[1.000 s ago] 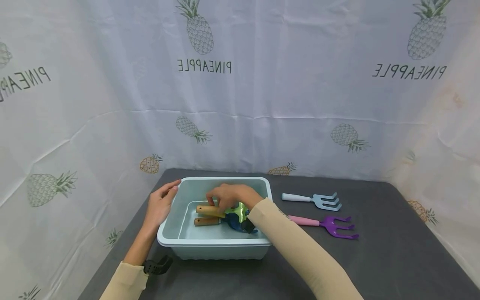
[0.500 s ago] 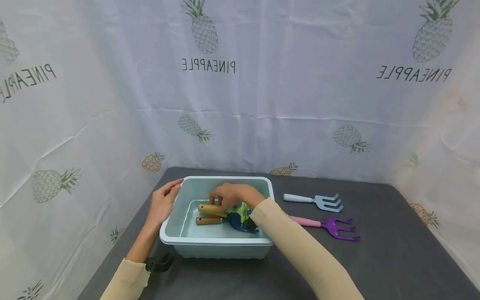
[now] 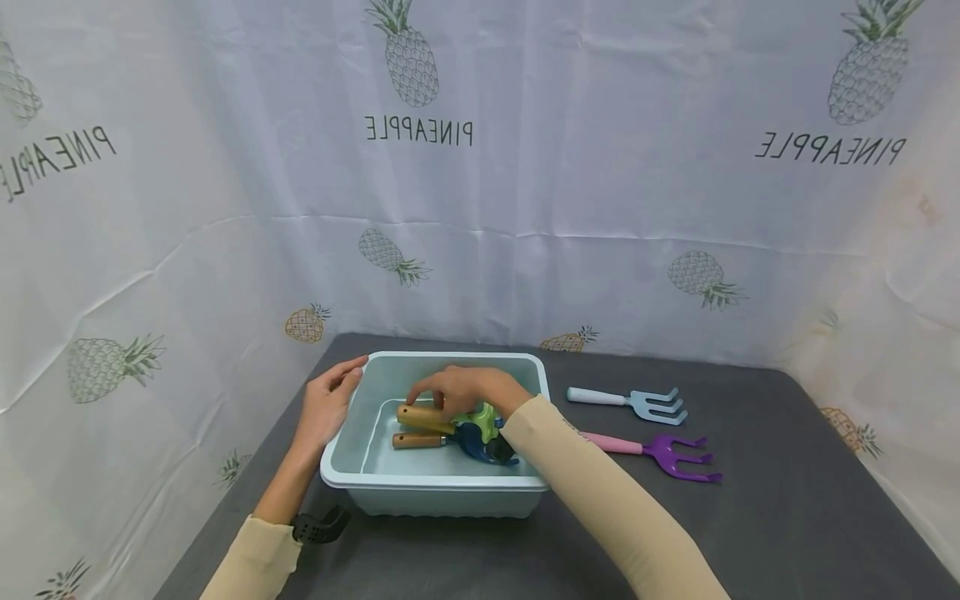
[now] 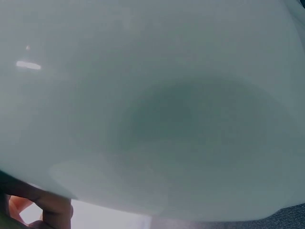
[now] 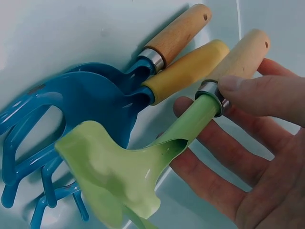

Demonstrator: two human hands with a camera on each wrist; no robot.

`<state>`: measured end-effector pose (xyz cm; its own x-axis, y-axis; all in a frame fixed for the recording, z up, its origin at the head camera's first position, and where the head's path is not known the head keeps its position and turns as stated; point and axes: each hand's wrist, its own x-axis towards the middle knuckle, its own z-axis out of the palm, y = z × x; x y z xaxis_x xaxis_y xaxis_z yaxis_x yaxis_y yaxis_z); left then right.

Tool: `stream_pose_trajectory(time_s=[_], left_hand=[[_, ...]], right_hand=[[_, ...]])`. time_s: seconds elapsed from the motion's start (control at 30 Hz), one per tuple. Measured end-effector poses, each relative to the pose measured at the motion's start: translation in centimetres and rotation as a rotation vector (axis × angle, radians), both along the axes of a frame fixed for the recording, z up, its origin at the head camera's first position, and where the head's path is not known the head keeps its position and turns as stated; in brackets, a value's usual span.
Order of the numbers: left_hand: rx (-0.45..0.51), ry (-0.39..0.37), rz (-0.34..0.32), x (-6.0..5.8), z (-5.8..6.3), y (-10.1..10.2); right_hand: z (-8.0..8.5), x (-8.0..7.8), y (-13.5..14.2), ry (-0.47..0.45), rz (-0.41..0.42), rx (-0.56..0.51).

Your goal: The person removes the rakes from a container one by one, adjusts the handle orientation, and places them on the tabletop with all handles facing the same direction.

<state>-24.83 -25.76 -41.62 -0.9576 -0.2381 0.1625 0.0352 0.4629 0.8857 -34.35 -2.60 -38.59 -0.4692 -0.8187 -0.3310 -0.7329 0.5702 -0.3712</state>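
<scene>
My left hand [image 3: 327,407] holds the left rim of a pale blue plastic basin [image 3: 442,482]. In the left wrist view the basin's outer wall fills the picture, with a few bent fingers at the lower left. My right hand [image 3: 467,390] is inside the basin. It holds a garden hand tool with a lime-green metal head [image 5: 116,164] and a wooden handle [image 5: 243,55], the thumb lying across the metal collar and the fingers spread beneath. Under and beside that tool lie two blue hand forks [image 5: 90,100], one with a yellow handle, one with a brown wooden handle.
Right of the basin, a light blue hand fork [image 3: 647,406] lies on the dark grey table [image 3: 780,500]. Nearer, a purple hand fork [image 3: 671,454] with a pink handle is partly behind my right sleeve. A pineapple-print curtain [image 3: 525,167] hangs behind the table.
The right index finger now reaches further left above the handles. The view has shifted slightly; the left hand keeps its place on the rim.
</scene>
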Motion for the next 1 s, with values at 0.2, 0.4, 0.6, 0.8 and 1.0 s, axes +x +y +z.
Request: stream_pose_trajectory(time_s=[0.2, 0.4, 0.6, 0.8, 1.0], left_hand=[[0.006, -0.003, 0.000, 0.0, 0.1, 0.1], [0.004, -0.006, 0.003, 0.1, 0.2, 0.1], [0.012, -0.011, 0.003, 0.1, 0.2, 0.1], [0.017, -0.014, 0.008, 0.1, 0.1, 0.2], [0.008, -0.003, 0.005, 0.2, 0.1, 0.0]], right_hand=[[0.1, 0.2, 0.0, -0.034, -0.017, 0.016], [0.1, 0.3, 0.0, -0.072, -0.043, 0.019], [0.1, 0.4, -0.1, -0.079, -0.046, 0.035], [0.5, 0.4, 0.0, -0.035, -0.022, 0.044], [2.3, 0.7, 0.6, 0.036, 0.010, 0.022]])
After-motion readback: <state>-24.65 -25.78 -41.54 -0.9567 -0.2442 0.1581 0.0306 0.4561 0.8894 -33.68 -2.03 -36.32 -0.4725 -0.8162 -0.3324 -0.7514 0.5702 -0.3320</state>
